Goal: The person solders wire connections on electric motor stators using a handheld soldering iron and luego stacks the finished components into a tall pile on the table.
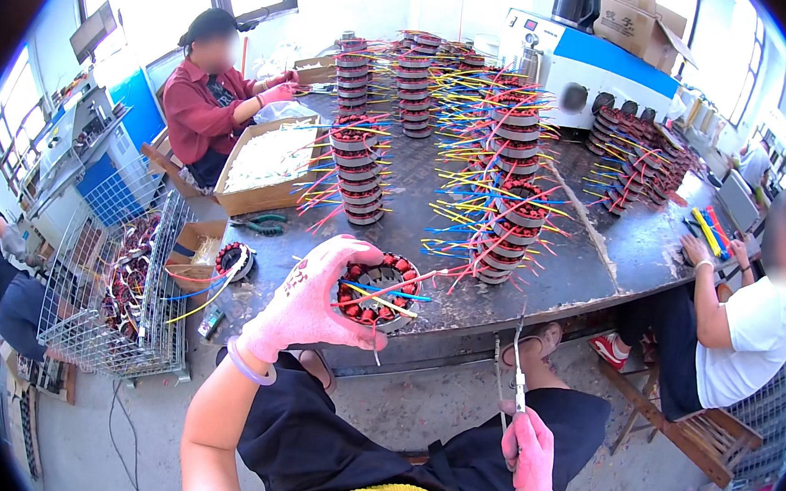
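Note:
My left hand (pixel 301 296), in a pink glove, grips a motor stator (pixel 396 272) with red windings and blue, yellow and red leads. The stator is tilted above the table's near edge, its open centre showing, and a red lead runs out to the right. Lower right, my pink-gloved right hand (pixel 531 464) is closed around a slim, pointed metal tool (pixel 520 385) with a whitish middle section. Its tip points up, apart from the stator; its exact kind is unclear. Another stator (pixel 234 262) with loose leads lies on the table left of my left hand.
Stacked stators (pixel 515 186) with bristling wires stand on the dark table (pixel 415 196). Green-handled pliers (pixel 264 223) lie near a carton of white pieces (pixel 271 157). A wire basket (pixel 117 288) stands left. One person (pixel 205 106) sits far left, another (pixel 749 301) at right.

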Motion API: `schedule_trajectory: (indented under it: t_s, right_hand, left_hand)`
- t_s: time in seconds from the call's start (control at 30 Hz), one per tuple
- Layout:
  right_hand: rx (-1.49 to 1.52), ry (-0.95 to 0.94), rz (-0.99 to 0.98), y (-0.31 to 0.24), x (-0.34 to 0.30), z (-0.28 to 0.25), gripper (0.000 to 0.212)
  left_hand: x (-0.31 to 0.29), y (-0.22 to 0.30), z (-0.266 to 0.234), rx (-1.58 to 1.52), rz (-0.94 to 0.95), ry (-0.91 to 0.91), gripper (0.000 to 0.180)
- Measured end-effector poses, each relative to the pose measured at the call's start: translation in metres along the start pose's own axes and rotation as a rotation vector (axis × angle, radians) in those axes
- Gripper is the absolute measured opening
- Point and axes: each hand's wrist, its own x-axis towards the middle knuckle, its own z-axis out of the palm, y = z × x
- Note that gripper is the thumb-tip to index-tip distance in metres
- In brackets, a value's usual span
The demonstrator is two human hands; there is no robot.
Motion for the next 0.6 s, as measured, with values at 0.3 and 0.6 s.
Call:
schedule_trajectory:
  t_s: [0.3, 0.6]
  right_hand:
    - [0.044, -0.028, -0.026, 0.009, 0.000, -0.003, 0.037]
    - [0.160, -0.197, 0.134, 0.022, 0.005, 0.015, 0.034]
  left_hand:
    - [0.003, 0.009, 0.000, -0.127, -0.176, -0.089, 0.095]
    - [-0.021, -0.051, 0.030, -0.008, -0.139, -0.090, 0.088]
